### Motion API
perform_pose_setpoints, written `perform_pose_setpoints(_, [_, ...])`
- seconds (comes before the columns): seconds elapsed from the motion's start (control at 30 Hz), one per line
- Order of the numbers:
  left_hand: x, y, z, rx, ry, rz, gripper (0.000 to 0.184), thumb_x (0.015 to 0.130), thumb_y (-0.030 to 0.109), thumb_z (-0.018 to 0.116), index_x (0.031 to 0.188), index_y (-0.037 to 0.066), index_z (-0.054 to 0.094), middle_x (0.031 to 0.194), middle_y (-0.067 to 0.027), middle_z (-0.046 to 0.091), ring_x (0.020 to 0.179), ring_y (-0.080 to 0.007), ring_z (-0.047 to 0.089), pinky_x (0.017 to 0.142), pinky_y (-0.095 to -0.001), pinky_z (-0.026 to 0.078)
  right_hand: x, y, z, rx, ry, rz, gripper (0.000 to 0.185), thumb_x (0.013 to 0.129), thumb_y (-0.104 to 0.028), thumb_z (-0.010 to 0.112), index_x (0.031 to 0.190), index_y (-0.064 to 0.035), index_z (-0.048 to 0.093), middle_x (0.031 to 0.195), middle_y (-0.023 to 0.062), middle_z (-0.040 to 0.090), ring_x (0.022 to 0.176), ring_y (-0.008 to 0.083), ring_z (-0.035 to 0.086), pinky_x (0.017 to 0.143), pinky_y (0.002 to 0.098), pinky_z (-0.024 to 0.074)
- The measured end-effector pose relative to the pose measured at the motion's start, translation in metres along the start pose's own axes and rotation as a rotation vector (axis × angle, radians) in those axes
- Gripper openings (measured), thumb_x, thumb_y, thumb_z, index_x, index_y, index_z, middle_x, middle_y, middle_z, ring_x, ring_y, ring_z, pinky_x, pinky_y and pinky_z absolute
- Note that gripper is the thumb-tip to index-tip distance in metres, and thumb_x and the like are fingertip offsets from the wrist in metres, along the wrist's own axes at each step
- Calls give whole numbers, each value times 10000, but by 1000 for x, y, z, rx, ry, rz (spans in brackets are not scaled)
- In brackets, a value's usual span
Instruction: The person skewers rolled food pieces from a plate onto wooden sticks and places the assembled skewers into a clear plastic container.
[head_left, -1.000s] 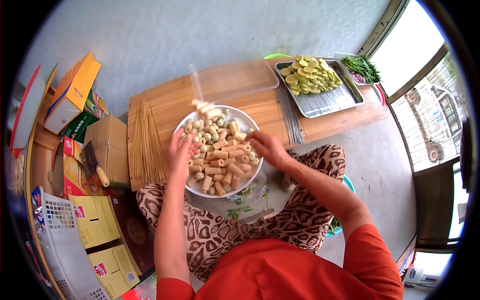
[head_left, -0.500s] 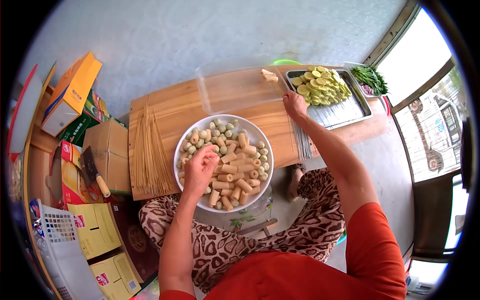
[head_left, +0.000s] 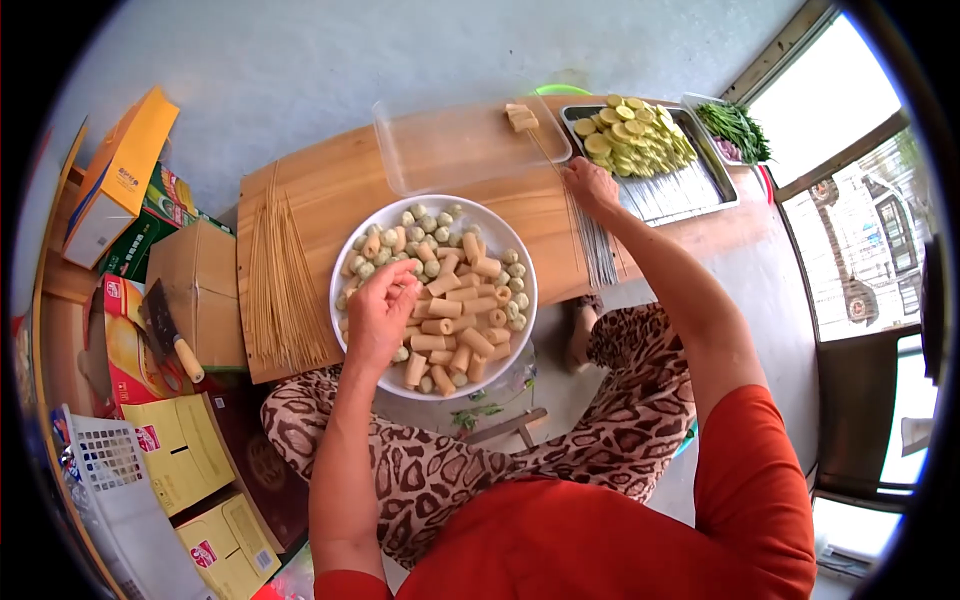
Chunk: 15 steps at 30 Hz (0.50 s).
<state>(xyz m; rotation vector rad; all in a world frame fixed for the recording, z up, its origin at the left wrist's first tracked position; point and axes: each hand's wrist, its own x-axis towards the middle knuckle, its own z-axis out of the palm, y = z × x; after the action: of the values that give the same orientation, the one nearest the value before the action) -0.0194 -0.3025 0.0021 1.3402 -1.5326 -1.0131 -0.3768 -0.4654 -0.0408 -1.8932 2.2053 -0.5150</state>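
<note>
My right hand (head_left: 592,186) is closed on a thin skewer at the right part of the wooden table. Several tan pieces (head_left: 521,118) sit on the skewer's far end, over the clear plastic tray (head_left: 410,175). My left hand (head_left: 384,308) is over the left side of a white bowl (head_left: 343,262), its fingers bent together; whether they hold anything is hidden. Tan tube-shaped pieces (head_left: 438,327) and pale green balls (head_left: 428,224) fill the bowl.
Thin sticks (head_left: 280,290) lie on the table's left, grey skewers (head_left: 598,255) near its right front. A metal tray (head_left: 712,197) holds yellow-green slices; greens (head_left: 735,130) stand beyond. At left are cartons (head_left: 200,285), a knife (head_left: 172,335) and a white basket (head_left: 130,500).
Since one second ago, my right hand has moved from the bowl to the upper right, bringing the loaded skewer over the clear tray. My left hand has shifted slightly right and its fingers have drawn together.
</note>
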Motion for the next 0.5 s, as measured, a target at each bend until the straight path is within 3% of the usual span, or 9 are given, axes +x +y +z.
perform_pose_setpoints(0.13, [-3, -16, -8, 2, 12, 2, 277, 855, 67, 621, 1127, 17, 604, 874, -76, 650, 703, -91, 585, 635, -236, 488, -21, 39, -7, 64, -66, -24, 301, 829, -347, 504, 954, -100, 622, 941, 163, 657, 949, 361, 594, 786, 451, 463])
perform_pose_setpoints(0.17, [-3, -18, -12, 38, 23, -14, 274, 857, 70, 619, 1127, 21, 606, 875, -78, 653, 713, -93, 591, 637, -236, 490, -25, 48, -6, 77, -69, -30, 269, 820, -312, 516, 928, -91, 624, 858, 136, 669, 809, 298, 643, 706, 404, 492])
perform_pose_setpoints(0.2, [-4, -20, -16, 40, 21, -11, 274, 857, 70, 619, 1127, 21, 606, 875, -78, 653, 713, -93, 591, 637, -236, 490, -31, 46, -12, 80, -66, -28, 269, 820, -312, 516, 928, -91, 624, 858, 136, 669, 809, 298, 643, 706, 404, 492])
perform_pose_setpoints(0.27, [-7, -28, -24, 40, 68, -97, 270, 857, 84, 618, 1121, 28, 611, 879, -86, 660, 719, -105, 608, 633, -251, 501, -50, 36, -31, 376, -273, 103, 227, 832, -250, 525, 917, -64, 623, 753, 102, 663, 615, 197, 635, 586, 333, 495])
perform_pose_setpoints(0.3, [-8, -40, -29, 73, 94, -37, 261, 856, 110, 622, 1106, 36, 620, 866, -90, 671, 709, -122, 631, 626, -269, 511, -59, 30, -36, 496, -295, 73, 209, 851, -204, 518, 917, -32, 617, 683, 71, 642, 509, 121, 584, 509, 274, 471])
perform_pose_setpoints(0.5, [-21, -75, -59, 131, 188, -168, 202, 841, 140, 616, 1015, 42, 647, 792, -90, 681, 614, -131, 638, 577, -267, 489, -139, -42, -62, 819, -625, -46, 216, 917, -181, 497, 981, -15, 620, 720, 32, 628, 534, 82, 547, 489, 216, 407])
